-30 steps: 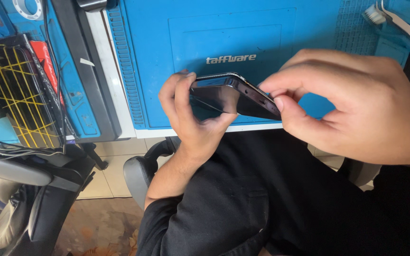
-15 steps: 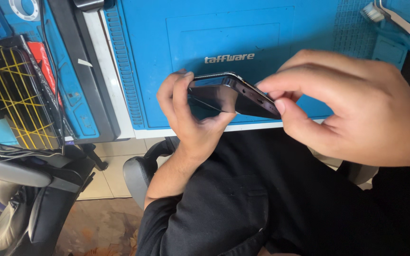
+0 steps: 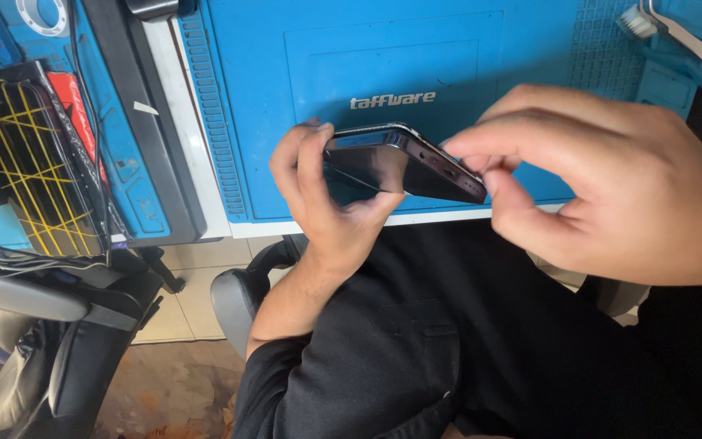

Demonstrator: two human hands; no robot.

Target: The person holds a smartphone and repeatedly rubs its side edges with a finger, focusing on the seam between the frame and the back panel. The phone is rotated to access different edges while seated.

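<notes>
A dark smartphone [image 3: 400, 162] is held edge-up over the front edge of a blue work mat [image 3: 416, 57]. My left hand [image 3: 327, 203] grips its left end, fingers wrapped over the top edge and thumb underneath. My right hand [image 3: 611, 187] pinches the phone's right end between thumb and forefinger, at the edge with small ports. The phone's back faces me and its screen side is hidden.
A brush with a pale handle [image 3: 676, 32] lies at the mat's far right. To the left stand a black bar-shaped device [image 3: 136, 122] and a tray with yellow crossed lines [image 3: 18, 162]. Below are my dark-clothed lap and a chair armrest [image 3: 237, 293].
The phone and both hands stay almost in place. My right fingertips have shifted slightly along the phone's right end.
</notes>
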